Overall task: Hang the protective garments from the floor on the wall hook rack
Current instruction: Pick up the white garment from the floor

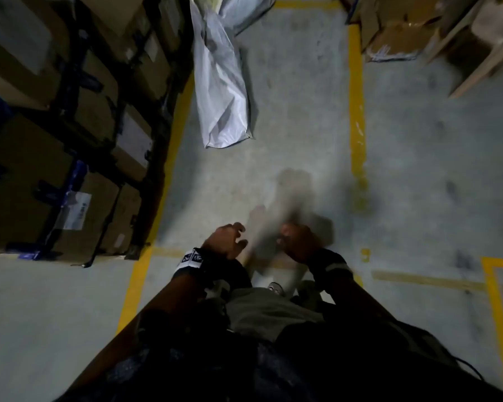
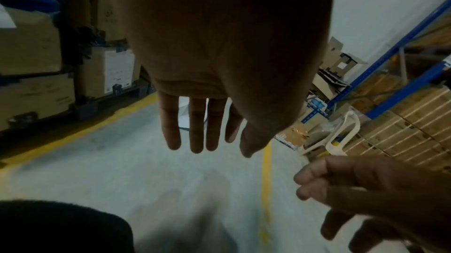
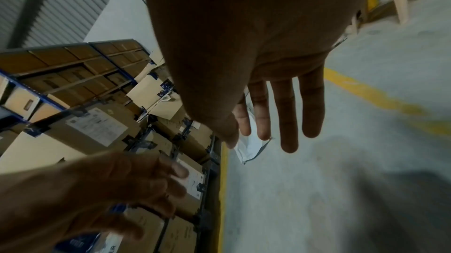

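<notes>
A pale grey-white crumpled garment (image 1: 219,91) lies on the concrete floor ahead of me, beside the left yellow line. In the left wrist view a strip of the garment (image 2: 183,117) shows between my fingers, and in the right wrist view the garment (image 3: 252,148) shows below my fingertips. My left hand (image 1: 230,239) and right hand (image 1: 295,240) hang side by side in front of my body, well short of the garment. The left hand (image 2: 202,131) and the right hand (image 3: 275,122) each show straight, empty fingers. No wall hook rack is in view.
Stacked cardboard boxes (image 1: 55,140) on dark pallets line the left side. Yellow floor lines (image 1: 356,111) border the aisle. Torn cardboard boxes (image 1: 395,33) and a pale plastic chair (image 1: 482,44) stand at the far right. Blue shelving (image 2: 390,54) holds more boxes.
</notes>
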`<state>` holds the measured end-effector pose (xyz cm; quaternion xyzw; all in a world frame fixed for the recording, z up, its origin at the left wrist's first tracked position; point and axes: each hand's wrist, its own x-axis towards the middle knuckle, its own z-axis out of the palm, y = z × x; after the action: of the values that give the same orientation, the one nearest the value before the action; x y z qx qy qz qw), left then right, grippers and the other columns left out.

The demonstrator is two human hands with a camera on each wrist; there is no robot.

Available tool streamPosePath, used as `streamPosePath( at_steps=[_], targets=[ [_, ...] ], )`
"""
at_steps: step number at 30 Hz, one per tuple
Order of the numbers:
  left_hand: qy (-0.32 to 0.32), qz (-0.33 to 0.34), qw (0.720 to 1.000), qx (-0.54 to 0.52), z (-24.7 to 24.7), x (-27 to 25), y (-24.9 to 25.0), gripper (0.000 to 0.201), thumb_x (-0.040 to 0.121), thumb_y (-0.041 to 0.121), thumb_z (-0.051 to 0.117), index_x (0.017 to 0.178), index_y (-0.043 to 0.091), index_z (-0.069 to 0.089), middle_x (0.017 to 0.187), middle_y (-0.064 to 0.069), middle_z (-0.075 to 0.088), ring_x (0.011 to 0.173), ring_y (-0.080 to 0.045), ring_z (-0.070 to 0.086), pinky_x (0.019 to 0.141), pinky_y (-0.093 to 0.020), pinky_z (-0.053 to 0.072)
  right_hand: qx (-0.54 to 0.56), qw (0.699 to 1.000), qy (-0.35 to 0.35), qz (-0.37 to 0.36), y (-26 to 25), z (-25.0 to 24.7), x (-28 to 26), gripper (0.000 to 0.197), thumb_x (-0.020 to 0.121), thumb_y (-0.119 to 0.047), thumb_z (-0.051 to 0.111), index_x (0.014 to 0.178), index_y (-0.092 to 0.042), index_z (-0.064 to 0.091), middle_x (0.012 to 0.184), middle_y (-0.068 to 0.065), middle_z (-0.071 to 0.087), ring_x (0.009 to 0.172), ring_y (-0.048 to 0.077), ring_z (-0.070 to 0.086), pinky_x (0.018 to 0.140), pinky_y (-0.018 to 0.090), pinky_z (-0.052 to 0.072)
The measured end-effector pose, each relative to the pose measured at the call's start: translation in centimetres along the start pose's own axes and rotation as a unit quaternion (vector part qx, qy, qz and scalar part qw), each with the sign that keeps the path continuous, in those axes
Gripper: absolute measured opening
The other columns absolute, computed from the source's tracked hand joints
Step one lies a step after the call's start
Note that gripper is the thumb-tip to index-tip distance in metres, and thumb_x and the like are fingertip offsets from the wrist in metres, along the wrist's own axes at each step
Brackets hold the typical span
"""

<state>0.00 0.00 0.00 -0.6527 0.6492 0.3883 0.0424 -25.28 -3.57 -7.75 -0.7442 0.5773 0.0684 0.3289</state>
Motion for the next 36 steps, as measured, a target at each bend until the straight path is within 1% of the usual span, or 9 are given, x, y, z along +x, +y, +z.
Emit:
streamPosePath(
  at_steps=[2, 5, 10, 15, 19, 23, 27, 31, 36],
  targets=[
    [0.043, -0.002, 0.999, -0.023, -2.0, 2.8, 0.7, 0.04, 0.096, 0.037, 0.062, 0.132, 0.02, 0.06, 0.12, -0.006, 0.072, 0.109, -0.026, 0.069, 0.096, -0.034, 0.053, 0.003, 1.0, -0.009, 0.007, 1.5, 0.0, 2.8, 0.047, 0.08, -0.057, 0.038, 0.108, -0.023, 0.056, 0.112, 0.002, 0.062, 0.102, 0.033, 0.065, 0.085, 0.041, 0.056],
    [0.025, -0.003, 1.0, -0.012, -3.5, 5.5, 1.5, 0.038, 0.096, 0.037, 0.062, 0.13, 0.02, 0.059, 0.117, -0.009, 0.073, 0.107, -0.029, 0.069, 0.093, -0.036, 0.055, -0.011, 0.999, -0.033, 0.003, 0.9, -2.5, 4.0, 0.051, 0.081, -0.059, 0.037, 0.109, -0.022, 0.059, 0.116, 0.003, 0.061, 0.108, 0.033, 0.063, 0.086, 0.042, 0.055],
    [-0.022, 0.029, 0.999, 0.006, -6.6, 13.9, 1.7, 0.058, 0.097, 0.034, 0.064, 0.148, 0.013, 0.05, 0.14, -0.015, 0.063, 0.123, -0.036, 0.063, 0.103, -0.038, 0.051, 0.008, 0.999, -0.037, 0.031, -1.4, -10.3, 7.7, 0.048, 0.096, -0.04, 0.053, 0.139, -0.02, 0.058, 0.148, 0.004, 0.051, 0.136, 0.03, 0.048, 0.106, 0.04, 0.044],
    [-0.015, 0.044, 0.999, 0.004, -14.9, 25.1, 2.2, 0.048, 0.095, 0.04, 0.062, 0.134, 0.013, 0.058, 0.119, -0.012, 0.072, 0.109, -0.031, 0.07, 0.097, -0.034, 0.052, 0.041, 0.995, 0.0, 0.093, -0.9, -16.8, 16.9, 0.037, 0.095, -0.043, 0.058, 0.13, -0.032, 0.061, 0.136, -0.003, 0.058, 0.128, 0.025, 0.055, 0.096, 0.038, 0.049],
    [0.01, 0.047, 0.999, 0.004, -22.1, 32.8, 2.9, 0.042, 0.097, 0.034, 0.066, 0.133, 0.015, 0.059, 0.119, -0.009, 0.071, 0.107, -0.028, 0.069, 0.097, -0.032, 0.05, 0.045, 0.993, 0.017, 0.112, -1.5, -24.4, 24.5, 0.033, 0.093, -0.043, 0.057, 0.122, -0.028, 0.06, 0.123, 0.001, 0.062, 0.112, 0.029, 0.062, 0.082, 0.038, 0.053],
    [0.009, 0.037, 0.999, 0.012, -26.9, 39.6, 3.3, 0.042, 0.097, 0.034, 0.065, 0.133, 0.016, 0.058, 0.122, -0.009, 0.07, 0.112, -0.028, 0.067, 0.099, -0.035, 0.05, 0.046, 0.992, 0.015, 0.116, -1.6, -30.1, 31.8, 0.035, 0.089, -0.041, 0.06, 0.121, -0.027, 0.06, 0.122, 0.003, 0.064, 0.111, 0.031, 0.063, 0.082, 0.04, 0.054],
    [-0.011, 0.012, 1.0, -0.005, -30.2, 45.9, 4.3, 0.041, 0.096, 0.037, 0.065, 0.132, 0.019, 0.057, 0.121, -0.006, 0.069, 0.112, -0.027, 0.066, 0.1, -0.039, 0.052, 0.071, 0.989, 0.011, 0.131, 0.0, -35.0, 39.4, 0.034, 0.086, -0.037, 0.064, 0.119, -0.03, 0.06, 0.117, -0.004, 0.067, 0.107, 0.026, 0.065, 0.074, 0.031, 0.046],
    [-0.033, -0.018, 0.999, -0.005, -32.9, 53.3, 6.1, 0.042, 0.097, 0.038, 0.063, 0.134, 0.019, 0.056, 0.123, -0.005, 0.068, 0.113, -0.026, 0.066, 0.102, -0.039, 0.051, 0.075, 0.992, -0.006, 0.102, 3.3, -39.0, 48.5, 0.031, 0.086, -0.035, 0.067, 0.115, -0.024, 0.064, 0.117, 0.0, 0.065, 0.108, 0.024, 0.066, 0.073, 0.027, 0.045],
    [-0.013, -0.052, 0.998, -0.02, -37.9, 64.3, 9.5, 0.042, 0.097, 0.037, 0.064, 0.134, 0.017, 0.056, 0.124, -0.007, 0.07, 0.115, -0.028, 0.066, 0.103, -0.039, 0.049, 0.033, 0.998, -0.042, 0.044, 7.2, -46.6, 59.5, 0.031, 0.094, -0.036, 0.058, 0.121, -0.02, 0.058, 0.127, 0.006, 0.059, 0.117, 0.031, 0.06, 0.086, 0.039, 0.049]
  ],
)
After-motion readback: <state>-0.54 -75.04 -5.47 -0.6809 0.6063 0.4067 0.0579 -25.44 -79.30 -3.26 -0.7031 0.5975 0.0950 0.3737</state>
